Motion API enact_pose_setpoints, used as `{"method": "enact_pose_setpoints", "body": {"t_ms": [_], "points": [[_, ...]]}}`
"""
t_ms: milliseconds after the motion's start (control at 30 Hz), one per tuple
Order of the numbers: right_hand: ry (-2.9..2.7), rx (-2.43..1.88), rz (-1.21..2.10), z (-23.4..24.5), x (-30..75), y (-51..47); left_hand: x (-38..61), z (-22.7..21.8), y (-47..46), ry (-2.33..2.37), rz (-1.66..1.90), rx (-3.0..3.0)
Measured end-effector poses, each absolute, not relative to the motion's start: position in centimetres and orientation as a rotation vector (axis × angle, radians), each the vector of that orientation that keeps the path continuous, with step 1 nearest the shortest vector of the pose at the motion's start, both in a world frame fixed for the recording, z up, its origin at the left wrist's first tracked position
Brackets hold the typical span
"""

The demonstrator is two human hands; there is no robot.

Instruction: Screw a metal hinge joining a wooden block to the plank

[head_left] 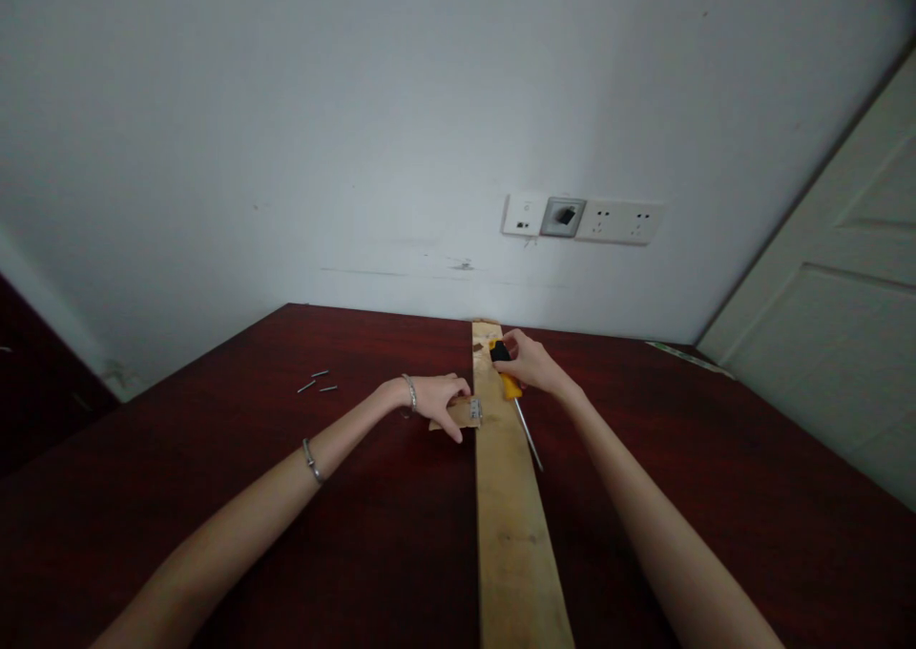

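A long pale wooden plank [510,506] runs away from me across the dark red table. My left hand [433,401] straddles a small wooden piece [458,413] at the plank's left edge, thumb on the near side and fingers on the far side. A small silvery metal fitting [475,410], perhaps a hinge, sits where that piece meets the plank. My right hand [528,358] grips a screwdriver [510,385] by its yellow and black handle, over the plank's far right side. The screwdriver's metal shaft points back toward me, its tip past the plank's right edge.
Several screws or nails [315,382] lie on the table [379,515], left of my left hand. Behind the table rises a white wall [401,153] with sockets [619,222]. A white panelled door [851,267] stands at the right. A thin pale strip [688,357] lies near the table's far right edge.
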State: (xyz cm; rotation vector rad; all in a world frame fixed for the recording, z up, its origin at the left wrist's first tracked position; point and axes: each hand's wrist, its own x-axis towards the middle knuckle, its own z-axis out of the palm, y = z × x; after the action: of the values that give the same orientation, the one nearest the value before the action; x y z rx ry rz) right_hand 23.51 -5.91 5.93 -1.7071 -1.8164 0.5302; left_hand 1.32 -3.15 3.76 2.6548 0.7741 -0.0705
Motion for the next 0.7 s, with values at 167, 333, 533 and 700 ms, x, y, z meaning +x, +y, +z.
{"method": "enact_pose_setpoints", "body": {"t_ms": [167,333,533,700], "points": [[-1.804,-1.532,0.351,10.1,24.3,-7.4,0.7,3.7,-3.2,0.742,0.012,2.593],[-1.666,-1.198,0.237,13.6,24.6,-9.8,0.5,4.8,-3.4,0.735,0.188,2.593],[-1.602,-0.822,0.282,15.8,24.0,-12.1,0.5,6.6,-4.6,0.724,0.365,2.614],[-1.619,-0.742,0.234,16.5,22.9,-13.5,0.3,7.8,-5.5,0.743,0.411,2.629]]}}
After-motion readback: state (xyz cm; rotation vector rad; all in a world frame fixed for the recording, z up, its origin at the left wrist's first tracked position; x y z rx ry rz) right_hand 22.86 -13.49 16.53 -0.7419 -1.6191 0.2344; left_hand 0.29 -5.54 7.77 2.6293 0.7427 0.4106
